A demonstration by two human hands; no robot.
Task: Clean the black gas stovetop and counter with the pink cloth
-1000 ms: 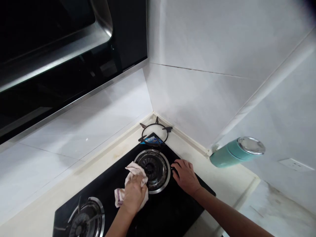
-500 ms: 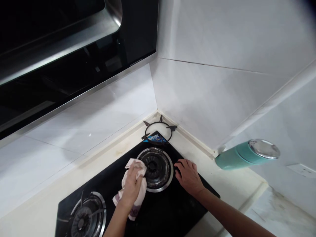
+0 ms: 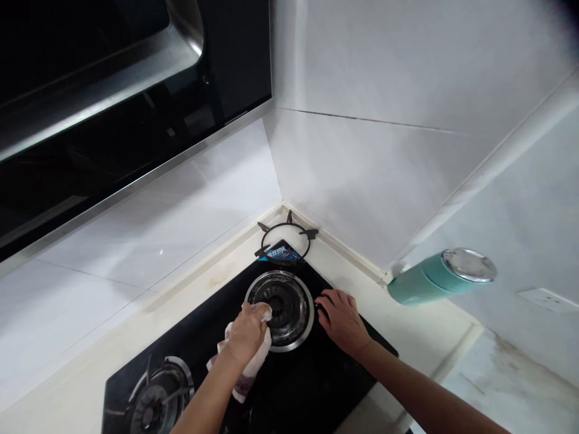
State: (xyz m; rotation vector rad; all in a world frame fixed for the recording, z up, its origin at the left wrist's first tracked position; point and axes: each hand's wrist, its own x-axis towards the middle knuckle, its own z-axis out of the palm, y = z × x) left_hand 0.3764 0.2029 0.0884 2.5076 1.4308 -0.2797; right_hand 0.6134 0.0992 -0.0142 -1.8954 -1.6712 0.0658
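Note:
Bunched under my left hand [image 3: 248, 330] is a white cloth [image 3: 256, 364] with purplish print at its lower end, and my fingers are closed around it. The bunched tip of the cloth touches the left inner side of the bare burner [image 3: 279, 308], whose dark bowl looks stained inside a shiny ring. My right hand [image 3: 342, 319] rests on the black gas cooktop [image 3: 294, 386], just right of that ring. Its fingers lie loosely bent with the thumb apart, and I see nothing held in them. A black pan support [image 3: 262, 250] lies over the cooktop's far corner.
A second burner [image 3: 156, 401] with its support is at lower left. A teal tumbler [image 3: 434, 280] stands on the pale counter [image 3: 217, 280] to the right. The dark range hood [image 3: 136, 120] overhangs the upper left. Tiled walls meet behind the cooktop.
My left hand has moved slightly right and turned over the burner, pressing the cloth's tip further inside the bowl. My right hand stays beside the ring. The view has shifted slightly.

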